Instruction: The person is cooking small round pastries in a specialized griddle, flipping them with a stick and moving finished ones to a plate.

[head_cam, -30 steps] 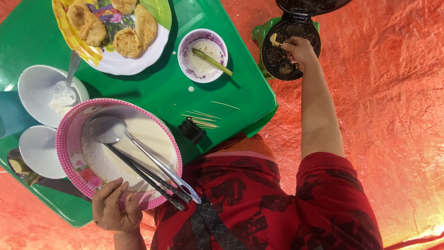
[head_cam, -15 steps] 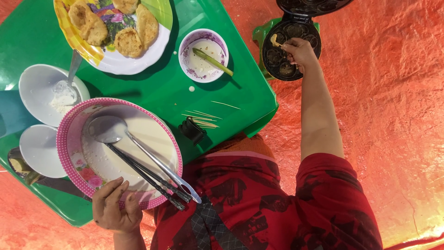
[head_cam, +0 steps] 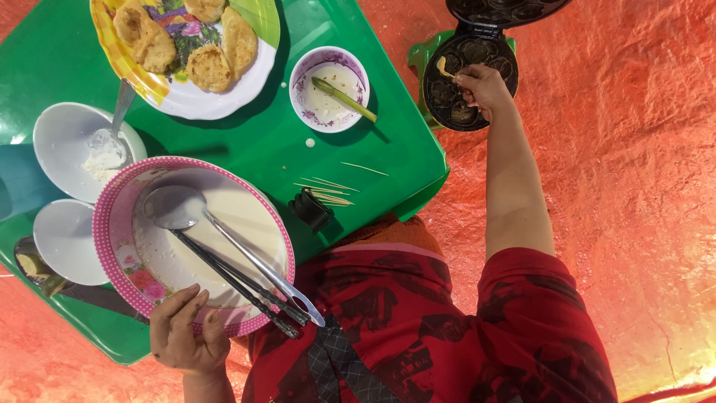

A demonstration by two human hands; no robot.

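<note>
- Two white bowls (head_cam: 71, 239) sit at the left edge of the green tray (head_cam: 253, 153); the upper one holds white powder and a spoon (head_cam: 119, 112).
- Pink-rimmed bowl (head_cam: 194, 246) stands just right of them, holding pale batter, a ladle (head_cam: 224, 246) and dark tongs (head_cam: 235, 283) laid across it toward the near rim.
- Left hand (head_cam: 186, 336) grips the near rim of the pink-rimmed bowl, fingers closed over the edge, thumb side below.
- Plate (head_cam: 186, 56) at the tray's top carries several browned cakes.
- Small bowl (head_cam: 330, 88), right of the plate, holds a green stick lying across white residue.
- Thin sticks (head_cam: 328, 190) and a small black object (head_cam: 312, 210) lie on the tray near its right front corner.
- Round mould pan (head_cam: 466, 82), lid open, stands off the tray on the orange sheet (head_cam: 634, 186).
- Right hand (head_cam: 485, 89) is over the pan's right part, fingers pinched together on a small pale piece (head_cam: 445, 69) above one cavity.
</note>
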